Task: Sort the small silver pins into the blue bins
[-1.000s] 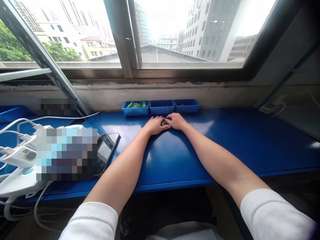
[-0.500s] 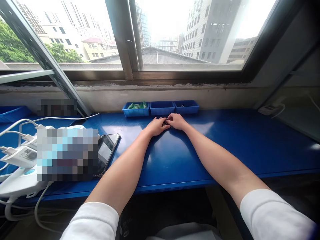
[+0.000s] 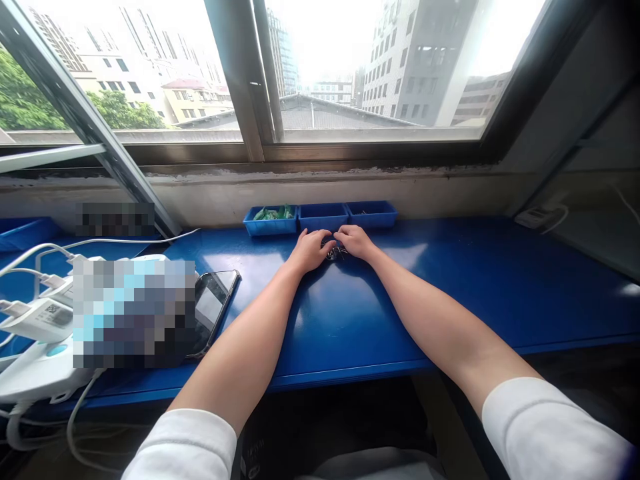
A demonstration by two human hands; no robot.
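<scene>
A small cluster of thin, dark, shiny pieces, too small to name surely, lies on the blue tabletop between my two hands. My left hand is at the left edge of the cluster, its fingers apart and its thumb beside the pieces. Just to the right, my right hand curls over the far side of the cluster with fingers bent together; anything between its fingertips is hidden. Behind the hands stand three joined blue bins: the left bin contains green and white bits, the middle bin shows its inner wall, and the right bin holds a few tiny pieces.
A phone lies on the blue table by my left forearm. Left of it are a white power strip with chargers and cables, and a blurred patch. A metal frame post slants at the left; a window is behind.
My left hand has opened a little, its fingers lifting and spreading away from the pieces. The hands stand slightly further apart, and more of the dark cluster shows between them.
</scene>
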